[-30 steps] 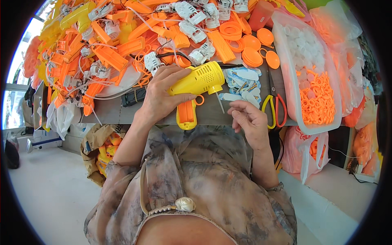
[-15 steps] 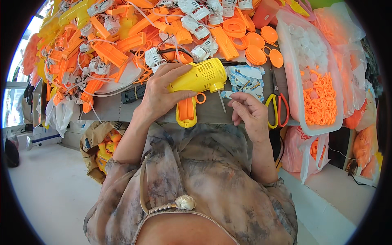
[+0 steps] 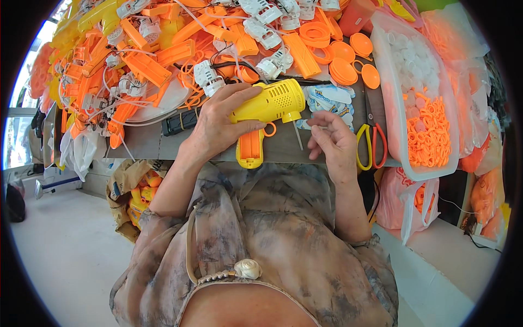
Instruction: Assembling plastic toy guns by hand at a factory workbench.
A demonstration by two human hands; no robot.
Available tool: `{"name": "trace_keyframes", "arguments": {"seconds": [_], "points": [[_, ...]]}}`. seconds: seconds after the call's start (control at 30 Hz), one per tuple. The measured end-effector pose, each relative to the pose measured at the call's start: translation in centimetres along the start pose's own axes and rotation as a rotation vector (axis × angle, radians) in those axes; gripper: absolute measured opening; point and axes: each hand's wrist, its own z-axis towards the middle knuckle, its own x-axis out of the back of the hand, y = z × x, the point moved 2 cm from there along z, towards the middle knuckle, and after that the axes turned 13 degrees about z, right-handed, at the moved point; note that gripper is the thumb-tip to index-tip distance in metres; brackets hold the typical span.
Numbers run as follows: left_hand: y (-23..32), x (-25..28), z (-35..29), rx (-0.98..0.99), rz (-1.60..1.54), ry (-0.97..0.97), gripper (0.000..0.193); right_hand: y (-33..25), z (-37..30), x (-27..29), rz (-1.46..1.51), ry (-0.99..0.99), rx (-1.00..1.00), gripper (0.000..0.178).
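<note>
My left hand (image 3: 220, 117) is closed around the body of a yellow plastic toy gun (image 3: 280, 99). The gun's nose points right, over the table's near edge. Its handle hangs down toward me and has an open orange compartment (image 3: 250, 147); an orange ring-shaped trigger (image 3: 270, 129) sits beside it. A thin clear tube (image 3: 298, 136) sticks down from under the nose. Just right of the tube is my right hand (image 3: 336, 143), its fingers curled in toward the thumb. Something small and pale shows at those fingertips, too small to name. Behind them lie blue-and-white printed stickers (image 3: 329, 101).
Orange and white toy parts with wires (image 3: 147, 71) heap the table's left and back. Scissors (image 3: 371, 136) with yellow and red handles lie right of the stickers. Beyond is a clear bin (image 3: 430, 173) of orange rings and clear caps. Orange discs (image 3: 343, 71) lie behind.
My right hand has drawn slightly right, away from the stickers, and its fingers have turned upward. My left hand and the toy gun have barely moved.
</note>
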Motion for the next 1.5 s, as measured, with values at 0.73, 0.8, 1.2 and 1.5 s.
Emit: {"name": "trace_keyframes", "arguments": {"seconds": [0.73,0.8,1.2,1.5], "points": [[-0.7,0.9,-1.0,-0.058,0.018,-0.089,0.058,0.8,1.9,-5.0,0.267,-0.029,-0.105,0.057],[-0.7,1.2,-1.1,-0.094,0.046,-0.057,0.056,0.6,1.5,-5.2,0.255,-0.013,-0.098,0.058],[2.4,6.2,-0.6,0.017,-0.469,-0.501,0.076,-4.9,-4.3,-6.1,0.172,-0.276,0.323,0.081],[4.5,6.4,-1.4,-0.243,-0.122,-0.059,0.057,-7.2,-1.7,-3.3,-0.333,-0.436,0.453,0.098]]}}
